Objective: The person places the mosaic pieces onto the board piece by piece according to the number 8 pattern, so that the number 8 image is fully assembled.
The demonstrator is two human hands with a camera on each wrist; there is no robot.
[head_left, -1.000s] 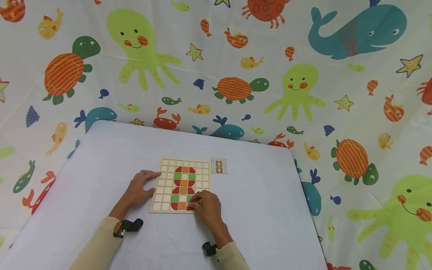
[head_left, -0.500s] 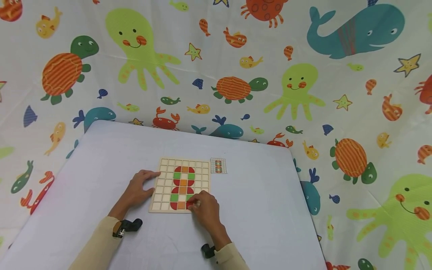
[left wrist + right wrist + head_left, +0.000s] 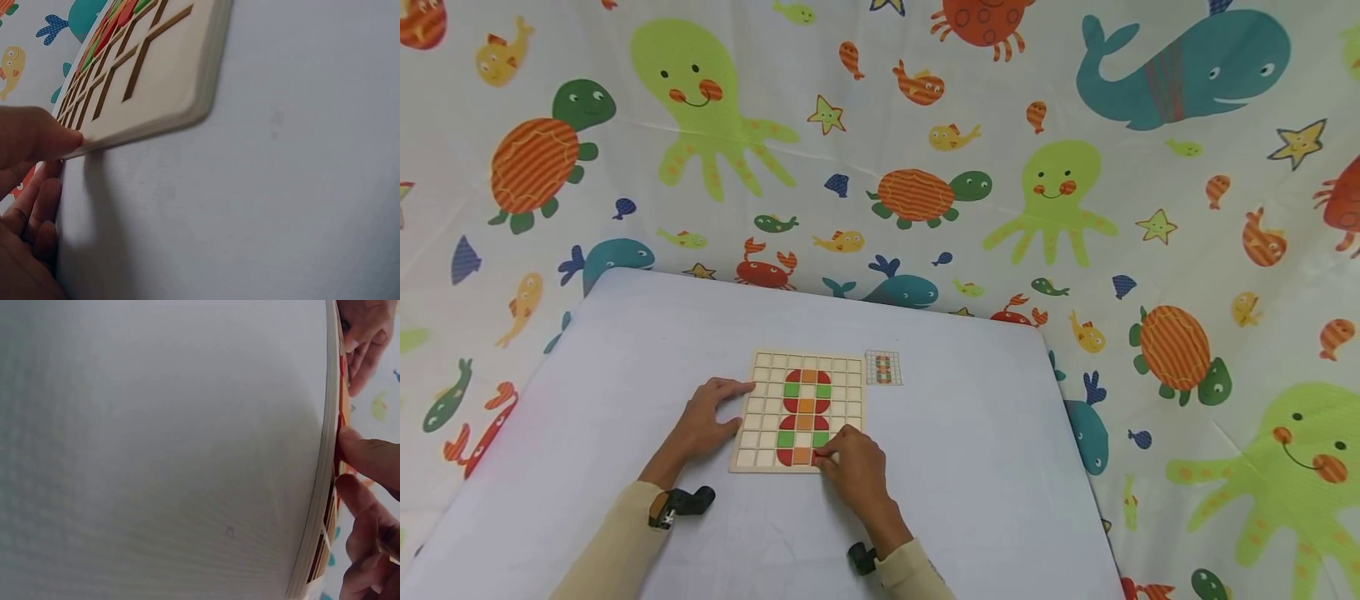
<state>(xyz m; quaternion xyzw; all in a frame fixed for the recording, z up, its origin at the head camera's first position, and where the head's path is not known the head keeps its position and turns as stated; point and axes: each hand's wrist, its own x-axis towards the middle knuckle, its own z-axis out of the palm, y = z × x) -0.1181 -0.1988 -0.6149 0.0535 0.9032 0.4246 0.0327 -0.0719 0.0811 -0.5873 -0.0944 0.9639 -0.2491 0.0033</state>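
Observation:
A square wooden grid board [image 3: 762,425] lies on the table, with red, green and orange tiles forming a figure like an 8. My left hand [image 3: 703,421] rests against its left edge, index finger higher up and thumb lower down. In the left wrist view the thumb [image 3: 37,132] touches the board's rim [image 3: 203,103]. At the figure's lower right corner, my right hand [image 3: 857,468] pinches a red tile [image 3: 339,450] between thumb and index finger. Those fingers hide most of that tile and part of the board's lower right in the head view.
A small pattern card [image 3: 883,368] with the same figure in a grid lies just right of the board's upper corner. White cloth covers the table [image 3: 985,450]. Behind it hangs a curtain [image 3: 850,117] printed with sea animals.
My right hand has shifted very slightly at the lower right corner of the figure, its fingertips still at the red tile. The left hand stays at the board's edge.

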